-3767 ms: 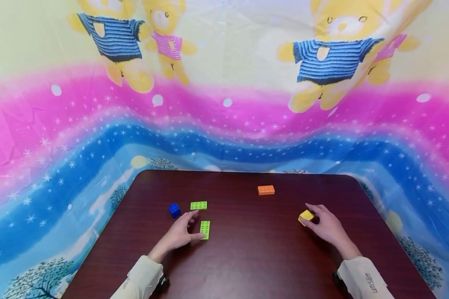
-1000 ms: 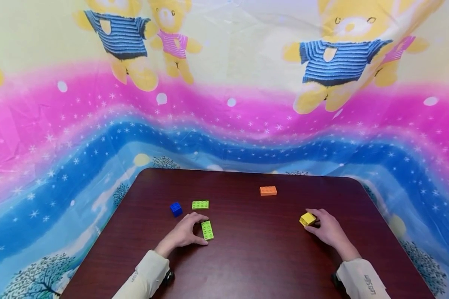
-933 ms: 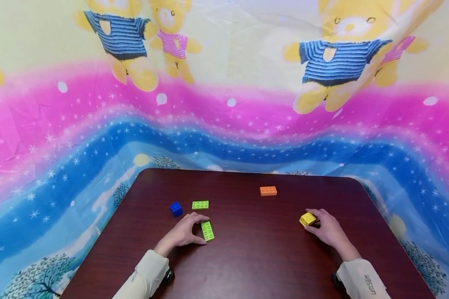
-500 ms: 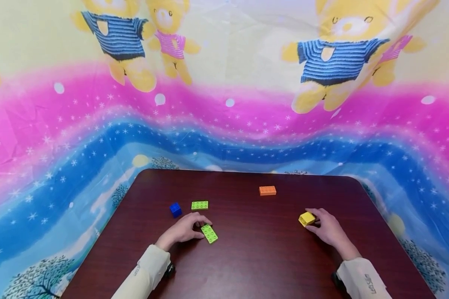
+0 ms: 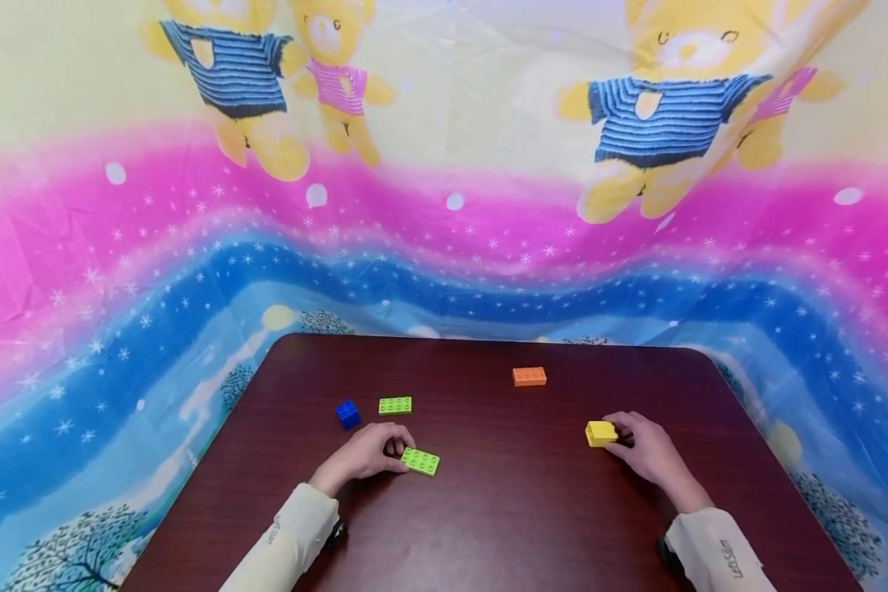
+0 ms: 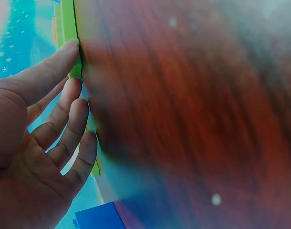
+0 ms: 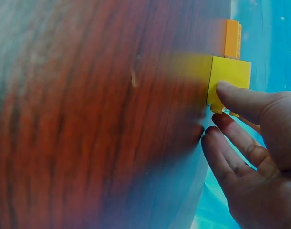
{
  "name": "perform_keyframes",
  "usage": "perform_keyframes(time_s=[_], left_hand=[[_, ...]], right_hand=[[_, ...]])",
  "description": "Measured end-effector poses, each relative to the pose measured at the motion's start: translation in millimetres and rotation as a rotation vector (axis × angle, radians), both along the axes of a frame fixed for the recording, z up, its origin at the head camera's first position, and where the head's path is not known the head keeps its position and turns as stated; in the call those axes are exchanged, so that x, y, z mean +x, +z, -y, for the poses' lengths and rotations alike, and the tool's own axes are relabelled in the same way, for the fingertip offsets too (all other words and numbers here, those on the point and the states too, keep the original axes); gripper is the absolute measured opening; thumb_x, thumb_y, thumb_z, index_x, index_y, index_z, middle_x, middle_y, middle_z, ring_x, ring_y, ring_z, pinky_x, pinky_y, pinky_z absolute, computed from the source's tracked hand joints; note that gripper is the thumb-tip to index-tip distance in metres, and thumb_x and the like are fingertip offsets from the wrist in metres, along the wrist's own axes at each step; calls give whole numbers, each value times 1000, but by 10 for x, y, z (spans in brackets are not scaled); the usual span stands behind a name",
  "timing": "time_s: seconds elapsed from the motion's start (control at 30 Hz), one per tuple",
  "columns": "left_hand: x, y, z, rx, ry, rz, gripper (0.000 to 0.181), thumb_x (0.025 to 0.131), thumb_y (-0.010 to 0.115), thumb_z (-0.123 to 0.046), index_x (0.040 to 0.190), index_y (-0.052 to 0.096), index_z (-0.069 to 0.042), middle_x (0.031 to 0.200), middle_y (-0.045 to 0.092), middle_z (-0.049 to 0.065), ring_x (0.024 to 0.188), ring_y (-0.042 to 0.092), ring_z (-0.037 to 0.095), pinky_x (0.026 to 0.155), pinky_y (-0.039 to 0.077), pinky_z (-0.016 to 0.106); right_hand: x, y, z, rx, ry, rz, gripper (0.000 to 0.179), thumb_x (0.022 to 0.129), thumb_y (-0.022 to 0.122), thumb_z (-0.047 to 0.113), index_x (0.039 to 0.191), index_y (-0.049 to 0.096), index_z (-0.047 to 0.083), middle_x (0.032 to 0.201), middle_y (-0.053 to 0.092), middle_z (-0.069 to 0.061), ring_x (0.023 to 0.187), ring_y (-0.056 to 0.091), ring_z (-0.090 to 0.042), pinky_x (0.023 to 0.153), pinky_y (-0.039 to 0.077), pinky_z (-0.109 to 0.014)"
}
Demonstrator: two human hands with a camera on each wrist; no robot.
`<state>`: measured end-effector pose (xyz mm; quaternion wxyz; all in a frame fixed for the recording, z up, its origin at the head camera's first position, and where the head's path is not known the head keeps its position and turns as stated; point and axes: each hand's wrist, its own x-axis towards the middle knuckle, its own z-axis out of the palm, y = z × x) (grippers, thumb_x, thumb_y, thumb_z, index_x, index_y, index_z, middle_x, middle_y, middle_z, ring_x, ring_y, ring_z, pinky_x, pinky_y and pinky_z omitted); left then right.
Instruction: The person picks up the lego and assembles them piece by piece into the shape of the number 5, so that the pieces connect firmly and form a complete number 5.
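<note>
In the head view, my left hand (image 5: 366, 452) pinches the left end of a flat lime-green 2x4 toy brick (image 5: 421, 462), studs up on the table. The left wrist view shows the thumb against the green brick (image 6: 69, 24), the other fingers curved below. On the right, my right hand (image 5: 649, 452) holds a yellow toy brick (image 5: 601, 433) between thumb and fingers. That brick lies on its side, its hollow underside facing left. My thumb presses on the yellow brick (image 7: 231, 74) in the right wrist view; the fingers behind it are partly hidden.
A second lime-green brick (image 5: 395, 405) lies beyond my left hand, with a blue brick (image 5: 348, 414) to its left. An orange brick (image 5: 529, 376) lies near the back of the dark wooden table (image 5: 488, 526). A printed curtain (image 5: 444, 247) hangs behind the table.
The green brick in my left hand has turned from lengthwise to nearly crosswise and shifted slightly right. The yellow brick has rotated in my right hand, its hollow side now facing left.
</note>
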<state>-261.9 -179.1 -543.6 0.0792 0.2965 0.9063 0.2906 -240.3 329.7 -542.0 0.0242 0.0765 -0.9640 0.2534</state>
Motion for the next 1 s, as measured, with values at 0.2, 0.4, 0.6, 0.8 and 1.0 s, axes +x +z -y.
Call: perform_keyframes(time_s=[0.2, 0.4, 0.6, 0.8, 1.0], left_hand=[[13, 12, -23, -14, 17, -17, 24, 86, 86, -24, 104, 73, -18, 89, 65, -3, 83, 62, 15, 75, 51, 27], [18, 22, -76, -31, 48, -36, 24, 86, 86, -25, 105, 73, -20, 89, 66, -7, 84, 62, 12, 76, 52, 27], [23, 65, -190, -33, 56, -71, 24, 86, 86, -27, 104, 73, -21, 88, 66, -8, 81, 60, 8, 75, 51, 27], [41, 76, -329, -11, 60, -77, 23, 86, 86, -30, 103, 73, -22, 87, 64, -10, 79, 59, 4, 74, 50, 25], [48, 89, -473, 1, 58, -64, 24, 87, 85, -32, 105, 73, -22, 88, 64, -9, 79, 58, 5, 75, 50, 24]], right_hand=[[-3, 15, 0, 4, -11, 4, 43, 87, 83, 10, 126, 66, 2, 112, 68, -17, 94, 65, -31, 85, 58, -55], [-14, 7, 3, 5, -11, 8, 42, 87, 83, 10, 126, 67, 1, 113, 69, -18, 95, 65, -32, 85, 58, -55], [-19, 0, 1, 11, -17, 5, 42, 87, 83, 9, 125, 67, 2, 112, 69, -18, 94, 65, -31, 85, 57, -56], [-17, -26, -8, 8, -23, 8, 42, 87, 83, 10, 125, 67, 2, 113, 69, -19, 95, 65, -32, 86, 58, -56], [-17, -45, -19, 3, -28, 8, 42, 87, 83, 10, 126, 67, 3, 115, 69, -19, 96, 65, -32, 87, 57, -56]])
